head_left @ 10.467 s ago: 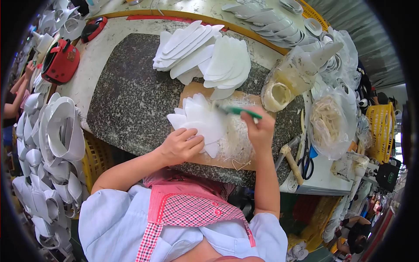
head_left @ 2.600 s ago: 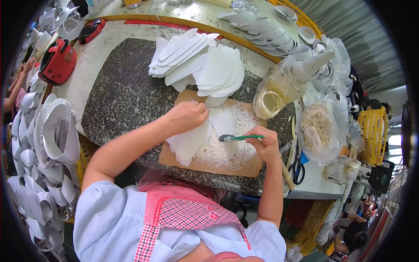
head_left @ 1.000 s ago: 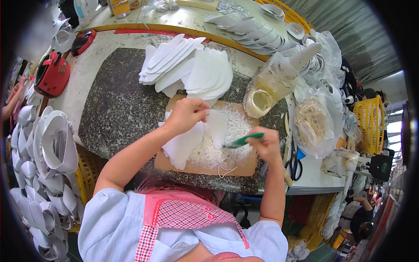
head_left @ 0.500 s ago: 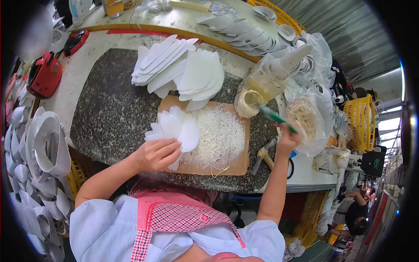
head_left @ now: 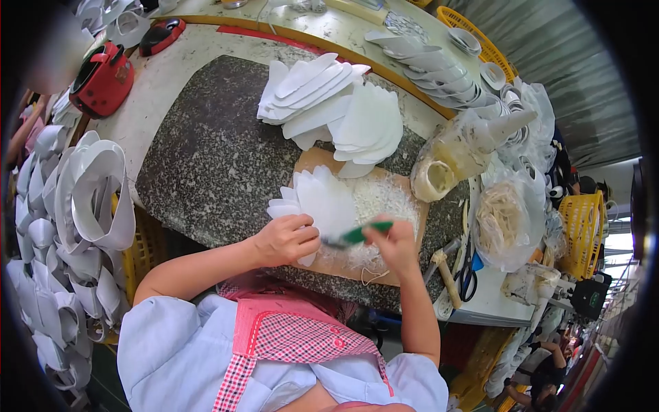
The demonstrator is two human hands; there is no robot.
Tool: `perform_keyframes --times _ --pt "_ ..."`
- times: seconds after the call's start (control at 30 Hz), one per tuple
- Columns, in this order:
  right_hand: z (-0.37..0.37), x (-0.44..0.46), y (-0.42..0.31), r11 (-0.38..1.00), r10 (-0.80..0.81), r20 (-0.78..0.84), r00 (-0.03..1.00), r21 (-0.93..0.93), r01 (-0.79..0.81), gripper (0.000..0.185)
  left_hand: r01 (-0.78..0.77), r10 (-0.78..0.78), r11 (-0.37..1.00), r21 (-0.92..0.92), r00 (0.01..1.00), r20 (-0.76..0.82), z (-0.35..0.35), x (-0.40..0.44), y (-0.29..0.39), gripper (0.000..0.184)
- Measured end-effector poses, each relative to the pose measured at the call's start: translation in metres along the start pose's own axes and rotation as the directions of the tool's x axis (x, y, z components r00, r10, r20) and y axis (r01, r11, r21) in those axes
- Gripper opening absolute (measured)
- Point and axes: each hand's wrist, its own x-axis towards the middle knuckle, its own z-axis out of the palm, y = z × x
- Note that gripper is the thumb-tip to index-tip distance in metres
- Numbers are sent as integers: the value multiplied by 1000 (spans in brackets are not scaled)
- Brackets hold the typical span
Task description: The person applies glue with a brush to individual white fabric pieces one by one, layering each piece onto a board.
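Observation:
My left hand [head_left: 288, 239] is closed, its fingers pinching the near edge of a fan of thin white cut pieces [head_left: 324, 199]. These overlap on a brown cardboard sheet [head_left: 314, 159] smeared with a whitish, glue-like residue. My right hand [head_left: 394, 246] grips a green-handled brush [head_left: 365, 232]. The brush head lies low over the near right of the fanned pieces, blurred by motion, so contact is hard to make out. Beyond the cardboard lie stacked white pieces [head_left: 371, 127]. A crusted plastic bottle with a cut opening [head_left: 434, 180] lies to the right.
The cardboard rests on a dark speckled stone slab [head_left: 199, 147]. A hammer [head_left: 447, 278] and scissors [head_left: 468, 276] lie right. A plastic bag of pale strips [head_left: 506, 220] sits behind them. White curved parts [head_left: 103, 196] crowd the left, below a red device [head_left: 103, 81].
My right hand has brought the brush from the bottle's opening leftward and nearer, down to the fanned pieces. My left hand still pinches them. The whole view has shifted.

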Motion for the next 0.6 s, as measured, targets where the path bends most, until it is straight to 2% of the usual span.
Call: perform_keyframes --times 0.03,0.1,0.13,0.17,0.23,0.27,0.3,0.33,0.37,0.4,0.43,0.5,0.53,0.6 --pt "0 -9 -2 994 18 -52 998 113 -13 3 17 -17 999 -34 1000 -21 1 0 0 14" --pt "-2 -24 -3 941 84 -145 986 336 -30 3 232 -239 961 -152 971 -28 3 6 -2 11" --pt "-5 -27 -3 939 73 -192 979 343 -3 3 334 -345 919 -210 939 -17 1 13 -4 10" --pt "-9 -28 -4 937 57 -243 968 348 32 3 520 -565 753 -404 825 9 -2 27 -9 7" --pt "-9 -25 -3 949 8 -284 959 304 82 3 584 -741 572 -576 669 -57 -29 71 -21 9" --pt "-6 -21 -1 965 -24 -302 953 241 101 3 425 -696 643 -637 672 -254 -35 88 -27 10" --pt "-2 -16 1 977 -52 -315 948 180 114 3 258 -641 706 -659 629 -440 -41 103 -32 10" --pt "2 -10 0 985 -80 -325 942 119 125 4 143 -431 859 -492 721 -542 -51 116 -37 12" --pt "5 -4 -7 988 -79 -333 939 101 119 4 7 -194 953 -302 780 -595 -61 128 -41 13" --pt "5 -2 -9 991 -95 -293 951 58 117 4 -141 55 985 -99 801 -596 -66 134 -43 15" --pt "4 -1 -11 993 -112 -251 962 16 120 4 -130 86 990 -63 881 -466 -58 129 -44 15" --pt "0 -1 -18 994 -109 -146 983 -6 109 4 -138 156 988 75 904 -397 -43 107 -37 12" --pt "-7 -8 -18 994 -60 -63 996 92 66 3 -149 188 980 134 916 -354 -37 93 -31 10" --pt "-22 -25 -16 959 29 120 992 276 -61 1 -101 104 993 58 994 -46 -33 61 -14 10"
